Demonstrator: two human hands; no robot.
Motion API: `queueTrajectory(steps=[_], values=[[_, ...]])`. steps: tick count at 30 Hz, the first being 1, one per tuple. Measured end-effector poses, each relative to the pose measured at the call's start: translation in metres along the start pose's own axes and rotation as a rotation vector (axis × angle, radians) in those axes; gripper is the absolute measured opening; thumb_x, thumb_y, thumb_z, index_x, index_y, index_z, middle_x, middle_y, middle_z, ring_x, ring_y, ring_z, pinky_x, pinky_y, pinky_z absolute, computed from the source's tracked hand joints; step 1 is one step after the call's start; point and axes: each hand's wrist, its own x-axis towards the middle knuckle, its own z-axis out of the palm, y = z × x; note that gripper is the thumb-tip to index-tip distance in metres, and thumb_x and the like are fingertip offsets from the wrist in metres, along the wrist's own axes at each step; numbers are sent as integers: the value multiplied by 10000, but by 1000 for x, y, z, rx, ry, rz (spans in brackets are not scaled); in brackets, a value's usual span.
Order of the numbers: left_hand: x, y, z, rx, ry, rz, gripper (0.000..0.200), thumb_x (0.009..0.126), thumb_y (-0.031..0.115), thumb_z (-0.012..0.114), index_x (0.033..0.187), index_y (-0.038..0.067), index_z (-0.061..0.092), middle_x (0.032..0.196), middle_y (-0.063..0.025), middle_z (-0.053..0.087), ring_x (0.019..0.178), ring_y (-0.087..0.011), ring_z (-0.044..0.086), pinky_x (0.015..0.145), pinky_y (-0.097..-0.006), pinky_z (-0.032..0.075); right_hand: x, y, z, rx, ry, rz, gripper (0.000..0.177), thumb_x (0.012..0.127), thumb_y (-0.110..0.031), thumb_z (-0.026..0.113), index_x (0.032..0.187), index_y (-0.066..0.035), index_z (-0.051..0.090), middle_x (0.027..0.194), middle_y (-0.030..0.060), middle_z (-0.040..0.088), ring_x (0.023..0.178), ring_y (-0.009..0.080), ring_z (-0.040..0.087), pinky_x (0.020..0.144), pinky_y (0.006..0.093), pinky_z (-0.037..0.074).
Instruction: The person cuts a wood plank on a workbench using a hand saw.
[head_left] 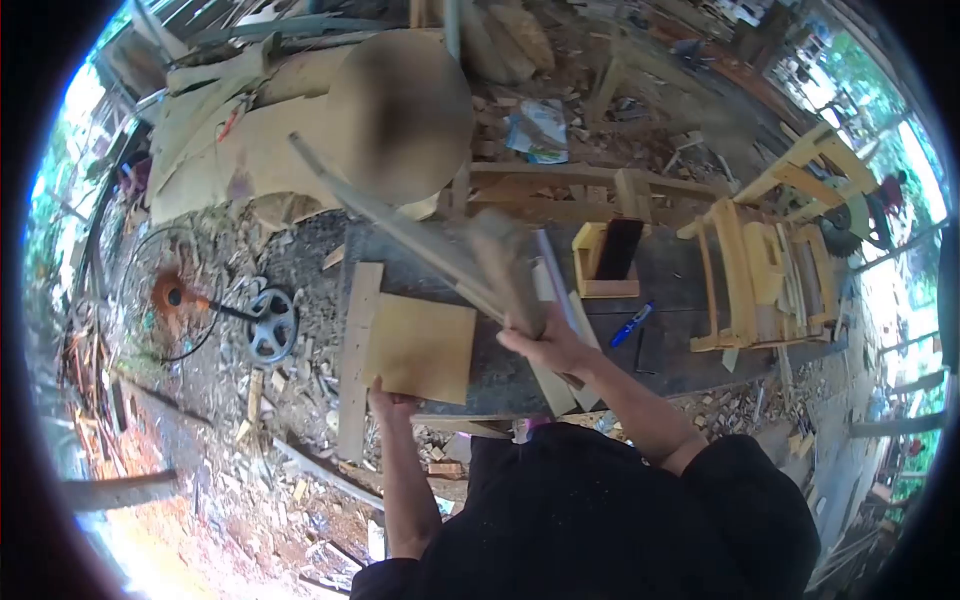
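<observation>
Open-air workshop, ground littered with wood offcuts; dark bench [675,285] across the middle. Clock is from view centre. Left to right:

Big wood slab [262,160] at 10, off the bench. Grey spoked wheel [268,328] at 9, on the ground.

Narrow plank [358,350] at the bench's left end, running toward the person. Square board [420,345] at 8, flat beside it, left edge against or over the plank; can't tell which.

Left hand [393,398] grips the board's near-left corner, thumb up. Reads as steadying it at the bench edge.

Right hand [548,348] at 4, well apart from the left, clamped round a chunky wooden piece [502,262] held raised and pointing to 12. That piece is motion-blurred, so I can't call its shape, or whether the long thin stick [395,222] running to 10 shares the grip. Pale strips [553,388] lie below that hand.

Small wooden stand [612,289] between 2 and 3, a dark flat panel [620,250] leaning in it; probably there to prop it up. Blue marker [632,323] at 3, within easy reach I'd guess.

Wooden frame [735,270] near 3 works as an open holder: loose strips [792,262] inside. Toothed saw blade [845,226] beyond.
</observation>
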Motion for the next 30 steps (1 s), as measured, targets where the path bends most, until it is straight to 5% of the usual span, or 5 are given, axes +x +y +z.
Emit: queueTrajectory(steps=[12,17,23,26,30], values=[[-65,8,6,300,-328,357,297,965,260,667,1132,14,665,1063,-96,704,962,-222,683,792,-339,574,-9,24,-14,-168,-42,-171,250,855,-190,715,1031,-29,638,748,131,632,722,207,623,683,379,472],[-121,81,-39,793,71,976,379,964,264,635,1257,25,626,1260,-161,638,1105,-274,650,879,-376,555,-7,53,-27,-69,-28,-108,225,859,-185,693,998,-22,621,736,110,618,705,193,598,678,371,467],[-306,157,72,1243,361,1491,406,1014,268,527,1400,142,545,1247,-153,679,1063,-309,690,860,-384,574,-7,80,-23,-30,-55,-186,195,866,-175,653,955,-6,615,678,103,594,626,184,571,622,387,448],[-390,111,178,1072,115,1516,417,1028,277,507,1400,93,548,1292,-157,643,1116,-299,645,906,-386,544,-20,68,-26,23,-68,-174,194,853,-169,652,946,-1,621,647,105,593,602,209,582,609,405,442],[-443,4,293,723,-517,1107,443,1008,269,556,1362,4,567,1366,-159,577,1210,-271,574,995,-403,490,-17,97,-4,13,-30,-167,193,790,-194,656,874,-22,630,662,135,603,631,234,582,615,424,441]])
